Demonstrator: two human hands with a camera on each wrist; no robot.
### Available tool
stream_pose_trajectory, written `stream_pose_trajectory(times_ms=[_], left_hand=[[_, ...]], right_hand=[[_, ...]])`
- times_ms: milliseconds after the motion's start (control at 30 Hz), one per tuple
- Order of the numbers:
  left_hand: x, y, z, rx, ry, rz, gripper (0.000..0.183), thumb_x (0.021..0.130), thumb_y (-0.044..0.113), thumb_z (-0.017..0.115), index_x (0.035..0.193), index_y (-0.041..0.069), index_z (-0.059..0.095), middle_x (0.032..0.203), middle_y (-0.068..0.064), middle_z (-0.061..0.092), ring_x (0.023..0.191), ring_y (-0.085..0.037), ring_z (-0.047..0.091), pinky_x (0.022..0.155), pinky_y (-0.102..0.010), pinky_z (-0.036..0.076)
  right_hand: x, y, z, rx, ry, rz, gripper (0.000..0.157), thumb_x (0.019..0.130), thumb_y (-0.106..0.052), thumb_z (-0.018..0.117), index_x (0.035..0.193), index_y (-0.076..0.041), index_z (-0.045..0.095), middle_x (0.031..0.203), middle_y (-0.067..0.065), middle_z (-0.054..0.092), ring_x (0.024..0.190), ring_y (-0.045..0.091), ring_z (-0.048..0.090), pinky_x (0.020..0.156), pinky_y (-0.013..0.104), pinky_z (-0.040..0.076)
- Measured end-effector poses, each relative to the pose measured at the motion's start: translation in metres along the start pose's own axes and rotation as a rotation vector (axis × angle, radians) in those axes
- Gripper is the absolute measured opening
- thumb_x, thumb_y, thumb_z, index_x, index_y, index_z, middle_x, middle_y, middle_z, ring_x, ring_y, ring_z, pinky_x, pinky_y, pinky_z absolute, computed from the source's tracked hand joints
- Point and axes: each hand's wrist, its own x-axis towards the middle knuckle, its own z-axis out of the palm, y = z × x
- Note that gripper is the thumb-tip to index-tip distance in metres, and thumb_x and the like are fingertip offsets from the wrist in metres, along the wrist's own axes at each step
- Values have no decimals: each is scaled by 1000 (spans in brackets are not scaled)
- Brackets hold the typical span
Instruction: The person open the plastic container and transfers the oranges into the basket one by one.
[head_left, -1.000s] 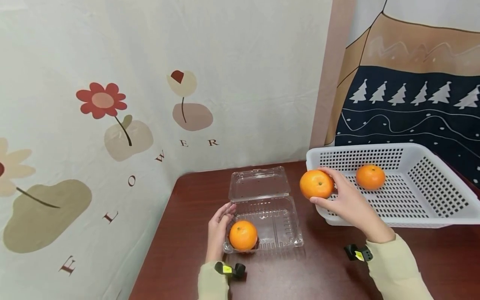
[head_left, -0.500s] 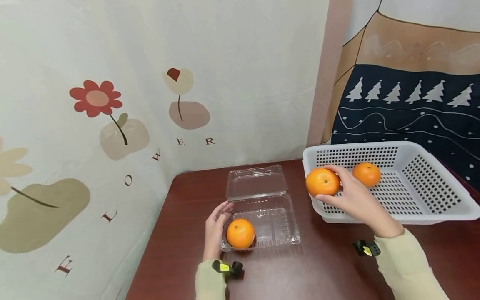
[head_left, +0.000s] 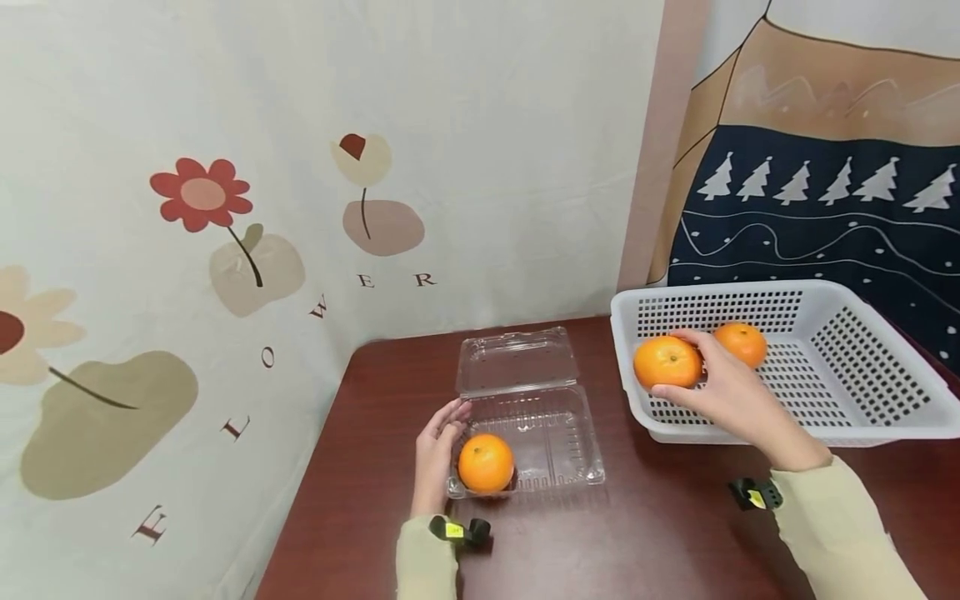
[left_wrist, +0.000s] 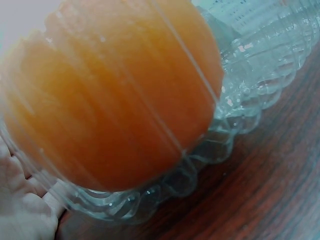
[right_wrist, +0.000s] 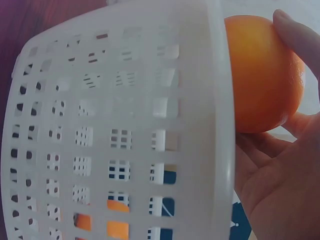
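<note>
My right hand (head_left: 723,392) grips an orange (head_left: 666,362) between thumb and fingers, over the left end of a white perforated plastic basket (head_left: 750,433). The right wrist view shows that held orange (right_wrist: 262,75) just past the basket's rim (right_wrist: 222,120). Another orange (head_left: 742,343) sits in the basket, behind the right hand. My left hand (head_left: 435,454) rests against the left side of a clear plastic clamshell box (head_left: 555,446), its lid laid back. Inside the box's front left corner lies a third orange (head_left: 486,464), seen close through the clear wall in the left wrist view.
Both containers stand on a dark red-brown wooden table (head_left: 600,542). A pale fabric hanging (head_left: 487,167) with flower prints rises along the back edge, and a navy one with white trees (head_left: 810,208) is behind the basket. Each wrist wears a small black camera.
My right hand has moved to the right with its orange, from the basket's left rim to over its inside. The left hand and the clamshell box have stayed in place.
</note>
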Motion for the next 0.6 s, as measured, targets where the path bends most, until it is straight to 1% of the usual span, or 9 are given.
stream_pose_trajectory(times_ms=[67,200,333,600], left_hand=[[-2,3,2,0,11,-17,35,89,2,44,124,5,50,119,-12,57,113,-24,50,96,-37,37],[-3,6,4,2,19,-27,36,89,1,44,124,3,49,119,-14,56,113,-25,49,97,-38,36],[-3,8,4,-12,20,-41,36,89,1,44,125,3,48,120,-15,55,114,-25,49,97,-37,35],[-3,10,5,-14,11,-42,36,89,1,43,125,2,48,121,-16,54,114,-25,49,97,-35,36]], right_hand=[[0,2,-1,-12,1,0,88,65,-59,66,132,-12,33,124,13,43,102,33,46,82,55,39],[1,5,-3,-41,7,-13,87,66,-58,66,131,-11,34,123,13,44,101,33,46,81,55,39],[2,8,-4,-48,-3,-7,87,67,-58,65,132,-10,33,123,15,43,100,34,46,81,56,39],[3,13,-5,-76,-14,9,89,68,-58,64,133,-8,31,125,19,42,100,37,45,80,58,38]])
